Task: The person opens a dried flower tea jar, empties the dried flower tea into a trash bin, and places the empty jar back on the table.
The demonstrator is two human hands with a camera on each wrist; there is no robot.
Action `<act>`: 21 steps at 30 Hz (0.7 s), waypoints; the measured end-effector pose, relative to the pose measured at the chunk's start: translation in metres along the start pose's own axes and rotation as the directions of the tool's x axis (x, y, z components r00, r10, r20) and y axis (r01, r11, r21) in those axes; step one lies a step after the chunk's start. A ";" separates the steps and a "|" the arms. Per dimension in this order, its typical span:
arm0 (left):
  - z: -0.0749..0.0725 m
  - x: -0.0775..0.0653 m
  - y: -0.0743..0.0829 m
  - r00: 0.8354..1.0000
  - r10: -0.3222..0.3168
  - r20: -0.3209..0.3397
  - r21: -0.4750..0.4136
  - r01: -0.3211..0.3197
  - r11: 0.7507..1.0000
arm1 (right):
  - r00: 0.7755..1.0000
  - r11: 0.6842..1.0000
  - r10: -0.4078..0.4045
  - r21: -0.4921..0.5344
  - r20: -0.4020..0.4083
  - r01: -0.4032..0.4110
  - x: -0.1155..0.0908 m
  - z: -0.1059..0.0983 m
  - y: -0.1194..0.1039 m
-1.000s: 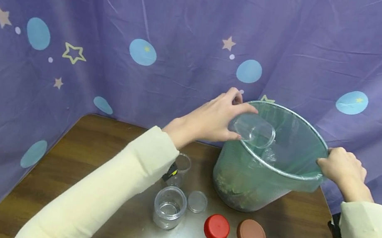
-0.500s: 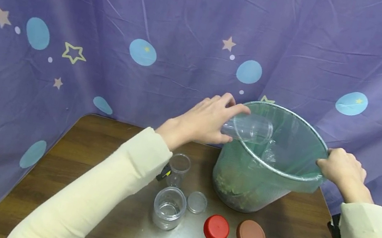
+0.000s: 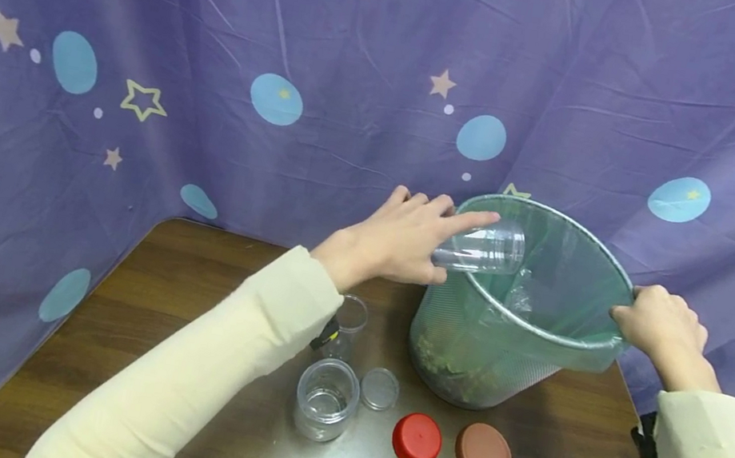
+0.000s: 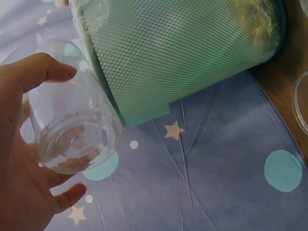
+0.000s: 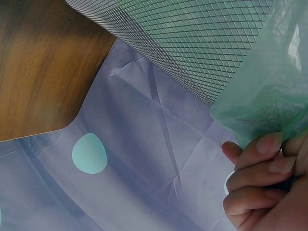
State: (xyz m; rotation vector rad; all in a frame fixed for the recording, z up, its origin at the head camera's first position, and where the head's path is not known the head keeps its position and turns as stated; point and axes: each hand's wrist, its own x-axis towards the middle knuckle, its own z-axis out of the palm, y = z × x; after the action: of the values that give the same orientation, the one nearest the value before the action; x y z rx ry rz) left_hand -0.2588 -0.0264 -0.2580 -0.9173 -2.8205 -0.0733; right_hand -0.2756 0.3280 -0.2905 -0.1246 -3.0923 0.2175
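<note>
My left hand [image 3: 402, 239] holds a clear plastic jar [image 3: 486, 249] on its side across the rim of a mesh wastebasket [image 3: 540, 334], mouth pointing inward. In the left wrist view, the thumb and fingers lie on opposite sides of the jar, and small dark specks cling near its base. A green bag [image 5: 262, 101] lines the basket and folds over its rim. My right hand [image 3: 661, 327] grips the right side of the rim, fingers curled at the bag's edge. The basket leans, with leafy scraps [image 3: 453, 369] showing through its lower wall.
On the wooden table [image 3: 208, 267] stand an open clear jar [image 3: 325, 404] and a clear cup [image 3: 353, 316], partly behind the left sleeve. A clear lid [image 3: 379, 389], a red lid [image 3: 417, 441] and a brown lid [image 3: 484, 454] lie before the basket. A purple curtain [image 3: 371, 35] hangs behind.
The left hand shifted left, then back right, and turned the jar; its mouth now points sideways into the basket rather than toward the head camera. The right hand stays on the rim.
</note>
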 end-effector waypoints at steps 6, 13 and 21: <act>0.002 0.002 0.006 0.999 -0.048 -0.022 -0.063 0.047 0.997 | 1.000 1.000 -0.002 -0.002 -0.001 0.002 0.000 0.000 -0.001; 0.009 0.005 0.013 0.992 -0.091 -0.083 -0.124 0.080 0.989 | 1.000 1.000 -0.001 -0.007 -0.001 0.001 0.000 -0.001 -0.001; 0.017 0.009 0.018 0.988 -0.097 -0.121 -0.112 0.084 0.990 | 1.000 1.000 0.002 -0.007 -0.001 -0.002 0.000 0.000 0.000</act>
State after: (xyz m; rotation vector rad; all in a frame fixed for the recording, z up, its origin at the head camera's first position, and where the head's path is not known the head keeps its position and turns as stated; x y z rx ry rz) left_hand -0.2583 -0.0044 -0.2734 -0.7753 -2.7619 -0.2855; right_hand -0.2754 0.3275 -0.2904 -0.1276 -3.0922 0.2064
